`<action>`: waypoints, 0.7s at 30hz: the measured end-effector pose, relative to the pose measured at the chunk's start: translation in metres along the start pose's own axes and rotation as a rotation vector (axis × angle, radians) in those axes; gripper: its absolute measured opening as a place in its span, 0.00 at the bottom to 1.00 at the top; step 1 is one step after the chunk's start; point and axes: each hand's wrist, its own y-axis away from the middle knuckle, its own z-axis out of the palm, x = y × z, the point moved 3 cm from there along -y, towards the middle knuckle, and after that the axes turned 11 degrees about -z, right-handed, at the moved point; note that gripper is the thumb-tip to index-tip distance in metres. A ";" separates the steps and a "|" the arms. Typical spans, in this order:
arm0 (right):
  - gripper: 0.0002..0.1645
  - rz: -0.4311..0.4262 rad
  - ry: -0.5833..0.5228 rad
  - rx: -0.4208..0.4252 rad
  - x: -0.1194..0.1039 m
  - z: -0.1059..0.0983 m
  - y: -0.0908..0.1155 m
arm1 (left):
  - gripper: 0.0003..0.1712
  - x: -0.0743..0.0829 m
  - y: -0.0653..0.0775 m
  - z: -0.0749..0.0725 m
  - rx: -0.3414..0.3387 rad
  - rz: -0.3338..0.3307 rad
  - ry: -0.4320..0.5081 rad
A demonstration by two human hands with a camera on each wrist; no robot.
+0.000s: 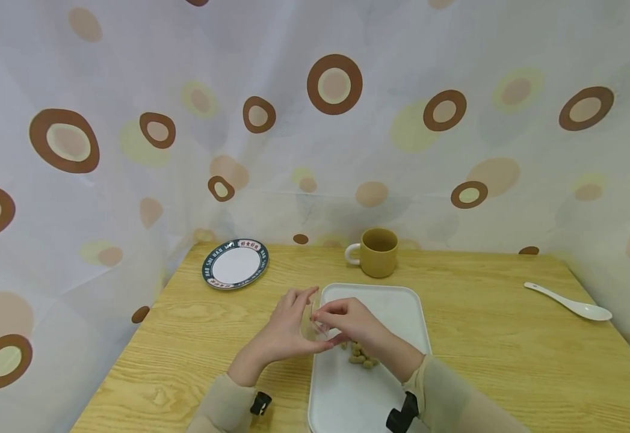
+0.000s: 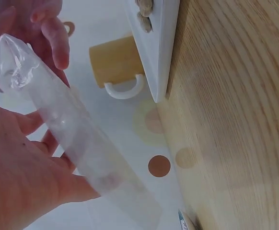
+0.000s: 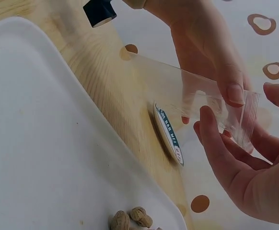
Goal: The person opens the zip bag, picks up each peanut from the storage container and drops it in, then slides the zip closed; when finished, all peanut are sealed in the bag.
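A clear plastic bag (image 1: 316, 325) is between my two hands above the left edge of the white tray (image 1: 330, 397). My left hand (image 1: 286, 329) holds it with thumb and fingers spread to either side, plain in the left wrist view, where the bag (image 2: 77, 129) slants down. My right hand (image 1: 357, 322) pinches at the bag's edge with thumb and fingertips. In the right wrist view that edge shows a ribbed seal, and the right hand's (image 3: 254, 172) exact contact is partly hidden. Peanuts in their shells (image 1: 358, 356) lie on the tray below.
Behind the tray stands a mustard mug (image 1: 379, 255) with a white handle. A plate (image 1: 235, 264) with a dark patterned rim lies at the back left, and a white spoon (image 1: 569, 302) at the far right. A patterned curtain (image 1: 293, 150) surrounds the wooden table (image 1: 488, 337).
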 end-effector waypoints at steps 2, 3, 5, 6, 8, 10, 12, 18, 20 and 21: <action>0.19 0.002 -0.005 0.003 0.000 0.000 0.000 | 0.60 0.001 0.000 0.000 -0.002 -0.004 0.000; 0.19 0.006 -0.006 0.004 0.000 0.000 0.000 | 0.61 0.001 0.000 0.000 -0.004 -0.006 -0.002; 0.19 0.008 -0.012 0.011 -0.001 -0.001 0.001 | 0.62 0.002 0.000 0.000 -0.009 -0.009 -0.003; 0.19 0.005 -0.016 0.015 -0.001 -0.001 0.001 | 0.62 0.002 -0.001 0.001 -0.013 -0.008 -0.004; 0.19 -0.002 -0.032 0.017 -0.001 -0.002 0.001 | 0.64 0.002 -0.002 0.002 -0.021 -0.009 -0.005; 0.19 -0.013 -0.060 0.014 -0.001 -0.003 0.001 | 0.65 0.002 -0.002 0.003 -0.029 -0.013 -0.001; 0.19 -0.026 -0.088 0.006 -0.001 -0.003 0.001 | 0.65 0.002 -0.003 0.004 -0.036 -0.014 0.007; 0.20 -0.026 -0.123 -0.004 0.002 -0.003 0.002 | 0.60 0.002 -0.003 0.004 -0.031 0.015 0.038; 0.21 -0.022 -0.124 -0.004 0.003 -0.003 0.002 | 0.58 0.001 -0.003 0.004 -0.023 0.022 0.059; 0.21 -0.021 -0.120 -0.004 0.003 -0.003 0.002 | 0.57 0.001 -0.003 0.004 -0.020 0.020 0.070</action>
